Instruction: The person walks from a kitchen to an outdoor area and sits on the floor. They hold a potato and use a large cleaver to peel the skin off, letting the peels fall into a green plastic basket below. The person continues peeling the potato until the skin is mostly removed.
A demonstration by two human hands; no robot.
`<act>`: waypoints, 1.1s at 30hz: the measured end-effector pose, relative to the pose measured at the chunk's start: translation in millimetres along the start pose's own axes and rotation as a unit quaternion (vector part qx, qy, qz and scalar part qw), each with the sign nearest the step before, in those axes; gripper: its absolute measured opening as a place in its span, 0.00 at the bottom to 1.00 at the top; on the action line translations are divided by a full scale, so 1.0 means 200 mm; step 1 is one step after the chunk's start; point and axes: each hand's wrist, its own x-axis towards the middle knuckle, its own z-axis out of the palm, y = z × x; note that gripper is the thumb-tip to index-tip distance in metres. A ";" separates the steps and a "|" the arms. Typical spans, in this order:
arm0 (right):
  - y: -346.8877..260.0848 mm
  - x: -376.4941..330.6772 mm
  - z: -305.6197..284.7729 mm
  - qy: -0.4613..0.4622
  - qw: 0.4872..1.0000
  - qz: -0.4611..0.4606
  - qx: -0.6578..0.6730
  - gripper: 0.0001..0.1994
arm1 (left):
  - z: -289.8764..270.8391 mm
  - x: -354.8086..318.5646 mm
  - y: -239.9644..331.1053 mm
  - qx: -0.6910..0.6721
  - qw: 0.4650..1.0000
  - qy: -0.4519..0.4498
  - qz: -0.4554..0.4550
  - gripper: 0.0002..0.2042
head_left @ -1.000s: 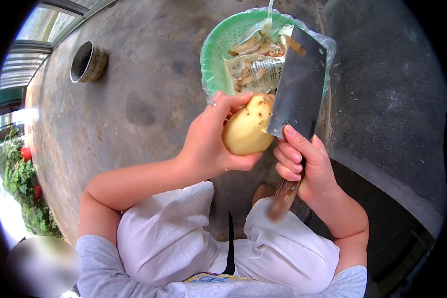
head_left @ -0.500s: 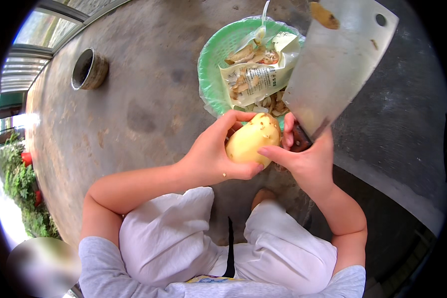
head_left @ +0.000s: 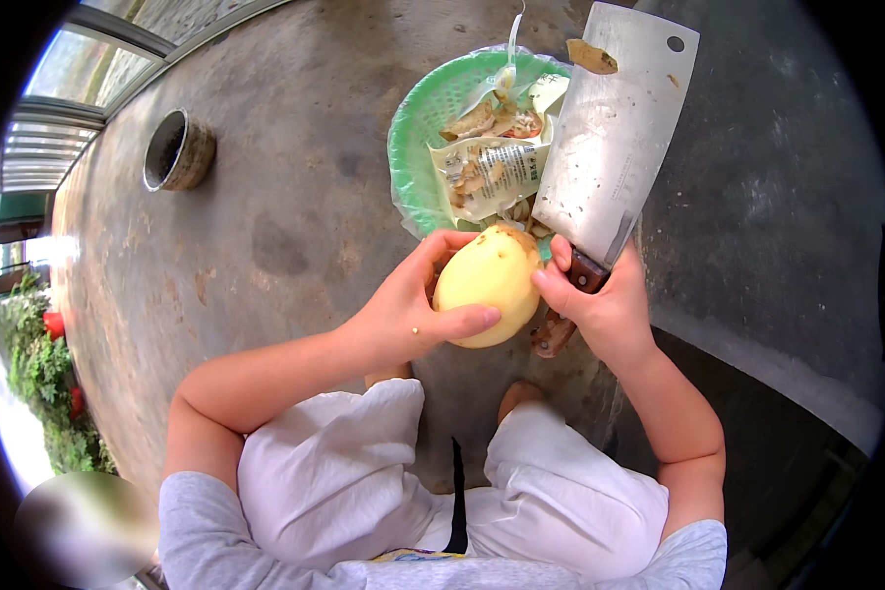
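A mostly peeled potato [head_left: 482,285] rests in my left hand [head_left: 408,300], fingers behind it and thumb across its near side. Some brown skin is left at its upper end. My right hand [head_left: 605,300] is closed round the dark wooden handle of a cleaver [head_left: 610,138], whose broad blade points up and away. A strip of brown peel [head_left: 592,57] and small specks stick to the blade. The right thumb is at the potato's right side. Beyond the potato is a green basket [head_left: 413,118] lined with a clear bag, with peelings and a printed wrapper [head_left: 487,177] in it.
A worn round pot [head_left: 180,150] stands on the concrete floor [head_left: 285,128] at the far left. Framed glass panels and green plants [head_left: 44,364] line the left side. My knees in white trousers [head_left: 324,462] are below my hands. A pale ledge [head_left: 777,379] runs at the right.
The cleaver has tilted and swung left and down, showing its blade flatter and more of its handle. The potato has turned and shifted slightly left, closer to me.
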 end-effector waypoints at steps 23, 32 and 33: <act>-0.03 0.07 0.00 0.010 0.998 -0.058 -0.029 0.19 | -0.01 -0.01 -0.02 -0.029 0.999 -0.015 0.033 0.38; 0.01 0.10 -0.06 0.121 0.967 -0.149 -0.166 0.16 | -0.05 0.01 -0.01 -0.248 0.964 -0.089 0.018 0.36; -0.01 0.10 -0.05 0.151 0.943 -0.196 -0.224 0.17 | -0.05 0.02 -0.01 -0.288 0.952 -0.098 0.016 0.35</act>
